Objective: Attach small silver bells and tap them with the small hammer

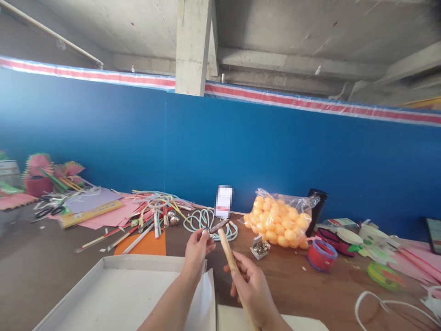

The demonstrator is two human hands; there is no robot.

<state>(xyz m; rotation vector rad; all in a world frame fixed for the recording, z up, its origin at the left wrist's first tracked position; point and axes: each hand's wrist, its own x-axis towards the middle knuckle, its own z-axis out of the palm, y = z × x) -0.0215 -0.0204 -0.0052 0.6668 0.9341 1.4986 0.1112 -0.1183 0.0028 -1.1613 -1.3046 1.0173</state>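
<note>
clearly, from my remote seat, my right hand (pixel 250 278) has its fingers wrapped around a long pale-brown wooden stick (pixel 228 252) slanting up over the brown tabletop (pixel 285 276). my left hand (pixel 195 252) pinches a slim, dark, blade-like metal tool (pixel 219 225) near the stick's upper end; whether the two touch, i cannot tell. i judge the stick light, stiff and hardly slippery, best taken mid-length; the tool looks rigid, safest held by what seems its silvery rounded end. i count one stick, one tool, one clear plastic bag (pixel 311 202) of orange balls (pixel 275 223) too overlapped to number, and one bundle of pale-blue cord (pixel 199 218).
</note>
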